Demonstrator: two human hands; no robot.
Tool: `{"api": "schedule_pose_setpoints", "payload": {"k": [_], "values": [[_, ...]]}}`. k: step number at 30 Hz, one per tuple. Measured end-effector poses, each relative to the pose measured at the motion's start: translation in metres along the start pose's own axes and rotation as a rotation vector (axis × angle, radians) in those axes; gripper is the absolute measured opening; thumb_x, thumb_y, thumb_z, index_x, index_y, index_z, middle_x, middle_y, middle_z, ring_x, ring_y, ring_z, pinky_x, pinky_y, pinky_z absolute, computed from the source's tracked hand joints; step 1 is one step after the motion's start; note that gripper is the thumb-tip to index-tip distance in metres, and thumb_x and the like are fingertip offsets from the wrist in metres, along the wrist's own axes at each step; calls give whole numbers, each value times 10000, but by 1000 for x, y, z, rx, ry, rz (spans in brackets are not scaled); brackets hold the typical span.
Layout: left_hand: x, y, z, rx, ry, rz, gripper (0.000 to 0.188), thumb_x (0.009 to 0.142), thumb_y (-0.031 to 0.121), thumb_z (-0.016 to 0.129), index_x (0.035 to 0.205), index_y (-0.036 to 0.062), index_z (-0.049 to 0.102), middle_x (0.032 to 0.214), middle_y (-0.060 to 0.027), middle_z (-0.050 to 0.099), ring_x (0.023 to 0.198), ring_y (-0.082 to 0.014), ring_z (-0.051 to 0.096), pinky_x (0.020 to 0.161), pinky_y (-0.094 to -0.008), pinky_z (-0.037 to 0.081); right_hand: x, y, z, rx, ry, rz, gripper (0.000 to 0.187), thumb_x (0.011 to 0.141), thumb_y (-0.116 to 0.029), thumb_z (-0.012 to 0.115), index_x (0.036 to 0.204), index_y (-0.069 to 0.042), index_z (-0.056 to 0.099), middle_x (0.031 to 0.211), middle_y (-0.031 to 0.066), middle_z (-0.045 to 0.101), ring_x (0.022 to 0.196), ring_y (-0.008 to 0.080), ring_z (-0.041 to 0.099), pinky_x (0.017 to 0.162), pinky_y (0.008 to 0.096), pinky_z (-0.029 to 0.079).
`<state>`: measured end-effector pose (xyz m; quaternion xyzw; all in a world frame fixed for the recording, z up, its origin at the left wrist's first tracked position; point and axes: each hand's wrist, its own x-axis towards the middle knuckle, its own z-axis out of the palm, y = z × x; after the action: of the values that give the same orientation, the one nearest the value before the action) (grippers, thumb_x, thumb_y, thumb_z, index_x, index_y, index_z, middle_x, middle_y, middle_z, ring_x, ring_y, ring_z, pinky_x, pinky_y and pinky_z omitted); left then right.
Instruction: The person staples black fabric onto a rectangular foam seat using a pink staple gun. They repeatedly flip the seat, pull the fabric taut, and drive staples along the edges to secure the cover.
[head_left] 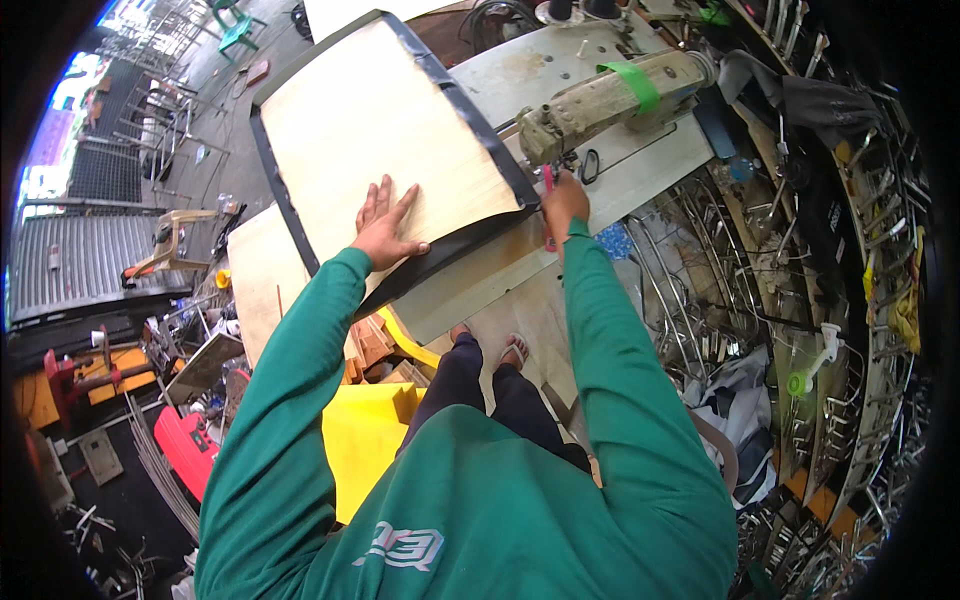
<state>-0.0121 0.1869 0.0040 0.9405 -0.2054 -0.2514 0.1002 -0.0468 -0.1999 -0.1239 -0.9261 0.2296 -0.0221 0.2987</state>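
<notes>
Yellow box (362, 440), maybe pkg, below left arm; no signs/screens.

open room over pale panel (390, 140) ahead of left hand (385, 228). right hand (563, 203) crowded against sewing machine head (610, 95) at panel's black-edged corner. bare strip of table (520, 265) between arms. metal frames (800, 250) packed along right; clutter (190, 360) lower left.

Bright daylight, probably from upper left; soft shadows, sharp centre, fisheye-bent dark rim.
</notes>
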Motion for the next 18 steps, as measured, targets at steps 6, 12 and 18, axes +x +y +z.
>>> {"api": "schedule_pose_setpoints", "payload": {"k": [6, 12, 18], "values": [[-1, -2, 4, -33, 7, 13, 1218, 850, 619, 872, 1812, 386, 163, 1868, -235, -148, 1718, -463, -169, 1344, -652, 18, -123, -8, -20, 440, -222, 330, 344, 1031, -320, 595, 1102, 8, 675, 828, 185, 724, 731, 325, 738, 684, 485, 594], [-1, -3, 5, -68, 21, 40, 1189, 864, 595, 870, 1810, 384, 181, 1868, -235, -149, 1715, -464, -179, 1343, -636, -13, -238, -106, -2, 548, -496, -205, 381, 1098, -397, 687, 1267, -76, 572, 812, 191, 717, 768, 373, 742, 666, 535, 559], [1, -8, 15, -107, 12, 46, 1156, 881, 530, 863, 1808, 390, 187, 1867, -235, -155, 1710, -473, -193, 1345, -635, -19, -206, -162, -15, 224, -538, -151, 411, 1110, -444, 643, 1257, -68, 567, 900, 303, 733, 919, 575, 696, 770, 641, 521]]}}
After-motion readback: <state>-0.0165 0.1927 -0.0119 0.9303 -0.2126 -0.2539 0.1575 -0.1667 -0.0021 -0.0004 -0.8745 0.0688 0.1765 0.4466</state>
